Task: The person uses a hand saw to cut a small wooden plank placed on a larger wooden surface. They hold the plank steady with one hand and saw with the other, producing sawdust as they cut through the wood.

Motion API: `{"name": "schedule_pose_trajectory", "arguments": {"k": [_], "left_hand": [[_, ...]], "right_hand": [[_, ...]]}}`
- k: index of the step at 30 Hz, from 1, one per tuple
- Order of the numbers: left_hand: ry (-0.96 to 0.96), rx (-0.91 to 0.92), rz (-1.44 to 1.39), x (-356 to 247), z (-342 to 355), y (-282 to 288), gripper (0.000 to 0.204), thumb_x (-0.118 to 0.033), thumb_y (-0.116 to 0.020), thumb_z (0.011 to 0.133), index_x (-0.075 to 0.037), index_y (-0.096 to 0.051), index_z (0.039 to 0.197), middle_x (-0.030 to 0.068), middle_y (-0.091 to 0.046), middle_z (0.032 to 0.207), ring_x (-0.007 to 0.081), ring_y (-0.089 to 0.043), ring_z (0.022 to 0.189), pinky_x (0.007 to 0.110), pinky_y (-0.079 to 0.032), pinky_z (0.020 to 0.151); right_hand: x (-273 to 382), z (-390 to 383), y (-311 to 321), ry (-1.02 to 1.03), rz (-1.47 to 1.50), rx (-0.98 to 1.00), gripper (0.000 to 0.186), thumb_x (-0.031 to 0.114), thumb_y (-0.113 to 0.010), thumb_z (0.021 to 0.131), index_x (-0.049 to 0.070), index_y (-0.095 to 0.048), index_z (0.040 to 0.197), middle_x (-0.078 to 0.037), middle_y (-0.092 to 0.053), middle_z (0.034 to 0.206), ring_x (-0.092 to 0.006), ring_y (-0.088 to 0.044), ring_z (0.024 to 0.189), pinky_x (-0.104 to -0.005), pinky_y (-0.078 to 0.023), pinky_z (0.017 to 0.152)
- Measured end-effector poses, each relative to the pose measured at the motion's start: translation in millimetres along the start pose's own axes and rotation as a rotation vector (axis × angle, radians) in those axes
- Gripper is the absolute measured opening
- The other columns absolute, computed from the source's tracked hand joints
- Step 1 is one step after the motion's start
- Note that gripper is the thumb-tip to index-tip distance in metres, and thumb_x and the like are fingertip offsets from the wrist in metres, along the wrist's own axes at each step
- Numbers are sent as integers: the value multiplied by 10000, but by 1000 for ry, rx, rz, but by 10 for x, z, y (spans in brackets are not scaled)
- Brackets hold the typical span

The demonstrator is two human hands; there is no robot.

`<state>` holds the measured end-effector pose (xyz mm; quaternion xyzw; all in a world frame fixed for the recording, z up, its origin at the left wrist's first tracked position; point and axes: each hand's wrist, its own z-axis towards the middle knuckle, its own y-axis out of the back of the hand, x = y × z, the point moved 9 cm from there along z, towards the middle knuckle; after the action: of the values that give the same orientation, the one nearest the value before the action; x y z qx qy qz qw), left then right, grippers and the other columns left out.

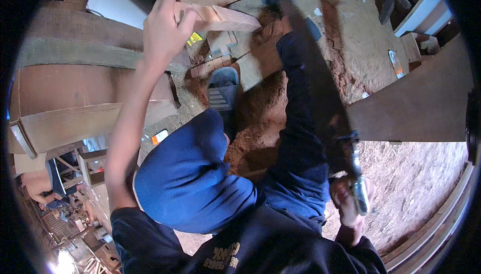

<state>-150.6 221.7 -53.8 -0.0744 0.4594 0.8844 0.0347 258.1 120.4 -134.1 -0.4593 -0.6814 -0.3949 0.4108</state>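
My left hand point(168, 26) reaches far forward at the upper left. Its fingers are wrapped round the near end of a pale squared piece of wood point(220, 19), which has notches cut in its top edge. At the lower right my right hand point(348, 199) grips the shiny metal handle of a handsaw point(320, 78). The saw's long dark blade stretches away from me, over my right leg, up to the top of the view. Motion smears the blade, and its teeth cannot be made out. The blade's far end appears apart from my left hand.
Reddish sawdust point(260, 103) and a wooden board point(260, 63) lie between my legs. A dark slipper point(223, 91) is on my left foot. Large boards stand at left point(75, 88) and a brown panel point(416, 98) at right. Another person point(42, 186) works at the far left.
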Motion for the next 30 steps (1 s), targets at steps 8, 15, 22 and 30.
{"name": "schedule_pose_trajectory", "arguments": {"k": [8, 15, 22, 30], "left_hand": [[-211, 7, -121, -406, -839, 36, 315, -201, -581, 800, -20, -597, 1057, 161, -600, 1011, 358, -608, 914, 410, -505, 798], [-400, -31, -21, -579, -1363, 69, 227, -243, -568, 792, -63, -659, 895, 117, -635, 1037, 394, -562, 1081, 575, -444, 941], [-785, -19, -264, -620, -2030, -244, 185, -308, -577, 858, -145, -661, 880, 36, -641, 1014, 276, -595, 1042, 515, -520, 928], [-811, 198, -248, -587, -2291, -347, 187, -217, -638, 767, -141, -666, 935, 14, -560, 1033, 221, -568, 1007, 458, -547, 907]], "right_hand": [[-175, 432, -124, -19, -56, -2, 141, 137, -621, 775, 11, -559, 769, -27, -524, 585, -100, -463, 480, -254, -356, 459], [-579, 725, -678, -65, -61, 239, 156, 154, -650, 871, 21, -596, 809, -26, -559, 678, -100, -474, 628, -279, -397, 574], [-699, 1134, -881, -51, -76, 229, 168, 171, -659, 901, 25, -597, 843, -9, -560, 709, -92, -475, 666, -278, -401, 602], [-626, 1521, -1171, -64, -129, 284, 133, 138, -666, 890, 16, -614, 893, -10, -555, 718, -78, -483, 692, -266, -429, 630]]}}
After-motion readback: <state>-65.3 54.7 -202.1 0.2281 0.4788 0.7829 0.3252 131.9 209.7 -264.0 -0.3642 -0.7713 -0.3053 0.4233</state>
